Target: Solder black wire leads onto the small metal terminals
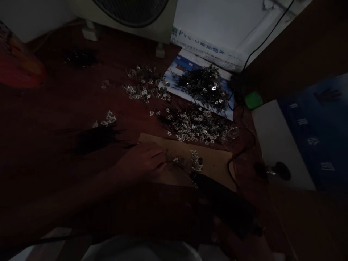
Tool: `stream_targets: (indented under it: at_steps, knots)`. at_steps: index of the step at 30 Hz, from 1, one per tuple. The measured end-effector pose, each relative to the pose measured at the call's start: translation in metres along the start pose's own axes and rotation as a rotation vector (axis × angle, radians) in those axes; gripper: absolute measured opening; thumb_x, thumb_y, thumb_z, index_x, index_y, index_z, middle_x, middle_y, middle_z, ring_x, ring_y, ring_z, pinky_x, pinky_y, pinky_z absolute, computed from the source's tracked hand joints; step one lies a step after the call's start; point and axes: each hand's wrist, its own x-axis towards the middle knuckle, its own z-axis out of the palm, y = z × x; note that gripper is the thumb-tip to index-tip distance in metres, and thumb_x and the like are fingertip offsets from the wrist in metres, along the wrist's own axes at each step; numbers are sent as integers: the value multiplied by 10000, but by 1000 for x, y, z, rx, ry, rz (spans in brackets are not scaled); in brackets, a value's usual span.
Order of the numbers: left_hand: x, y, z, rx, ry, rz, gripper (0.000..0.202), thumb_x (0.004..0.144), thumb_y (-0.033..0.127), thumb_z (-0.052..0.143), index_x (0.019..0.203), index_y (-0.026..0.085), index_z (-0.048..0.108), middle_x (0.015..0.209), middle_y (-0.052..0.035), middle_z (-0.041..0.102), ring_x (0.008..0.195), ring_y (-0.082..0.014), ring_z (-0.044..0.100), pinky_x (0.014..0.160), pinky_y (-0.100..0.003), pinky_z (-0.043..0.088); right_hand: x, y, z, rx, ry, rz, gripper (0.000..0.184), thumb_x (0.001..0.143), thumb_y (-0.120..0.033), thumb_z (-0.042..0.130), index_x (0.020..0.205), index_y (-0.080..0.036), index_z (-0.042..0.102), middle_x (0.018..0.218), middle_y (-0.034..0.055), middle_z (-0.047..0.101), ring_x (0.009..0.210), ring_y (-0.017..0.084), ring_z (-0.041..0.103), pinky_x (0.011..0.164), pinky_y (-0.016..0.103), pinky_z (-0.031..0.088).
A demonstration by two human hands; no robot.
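Observation:
Dim light hides much detail. My left hand [144,159] is closed in a pinch over a tan board [217,156]; what its fingertips hold is too dark to make out. Just past them sits a small pale metal piece [175,160]. My right hand [239,243], mostly in shadow, grips a thick black hand tool [223,199] with a thin tip. That tip points left, close to the metal piece. On the board lies a small cluster of metal pieces [196,160]. A bundle of black wires [94,139] rests left of my left hand.
Behind the board is a heap of metal pieces [195,125]. Another heap with dark wires [203,85] covers a blue-and-white sheet [176,69]. Loose pieces [146,88] lie to its left. A fan-like unit [130,27], a green object [253,100] and a black cord [244,148] surround the area.

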Motion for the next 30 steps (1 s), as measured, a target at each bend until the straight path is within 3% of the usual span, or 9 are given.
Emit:
stream_targets:
  at_steps: [3,6,9,13,18,24,27,30]
  knots:
    - [0,0,1,0,-14,-4,217,1030,176,548,840,182,652,841,-40,690,789,-191,621,732,-322,470,4,-8,-1,22,75,-25,391,822,-544,836,1092,-262,849,737,34,801,653,201,738,621,291,619]
    - [1,0,1,-4,-28,-6,198,1021,167,563,845,174,654,849,-45,685,793,-195,619,731,-326,466,5,-11,-1,12,76,-5,306,792,-477,853,1000,-252,865,852,75,843,798,238,782,682,323,635]
    - [2,1,-1,-4,-49,-22,204,1019,160,565,831,173,643,838,-43,671,786,-198,611,722,-332,451,1,-18,3,42,24,28,276,800,-504,814,908,-260,884,695,53,799,623,198,719,570,280,579]
    - [3,2,-2,-3,-78,-24,193,1023,161,572,844,173,643,832,-35,660,788,-198,607,723,-331,437,-4,-23,7,87,29,103,453,858,-585,722,1116,-240,863,483,-21,632,478,162,636,566,260,571]
    - [4,2,-1,3,-98,-32,179,1014,151,580,847,173,639,847,-38,664,791,-197,597,728,-329,424,-3,-21,4,67,43,107,465,811,-626,784,1049,-232,851,560,7,705,496,148,628,506,217,504]
    - [4,2,-3,5,-98,-34,198,1026,159,566,842,172,639,833,-31,656,785,-194,597,719,-327,413,-2,-28,10,159,14,137,637,770,-762,784,1124,-239,862,502,15,692,464,138,605,527,210,516]
    - [4,3,-3,6,-96,-45,212,1028,157,559,835,169,645,826,-31,654,778,-195,598,709,-331,405,-4,-26,8,282,24,190,649,713,-792,827,1086,-262,870,458,8,637,387,111,541,423,187,450]
    - [5,4,-4,1,-86,-41,230,1033,161,554,822,168,646,811,-32,649,761,-195,587,693,-338,388,-9,-21,-1,270,104,258,637,656,-752,875,1059,-259,875,415,3,576,303,103,430,305,194,329]
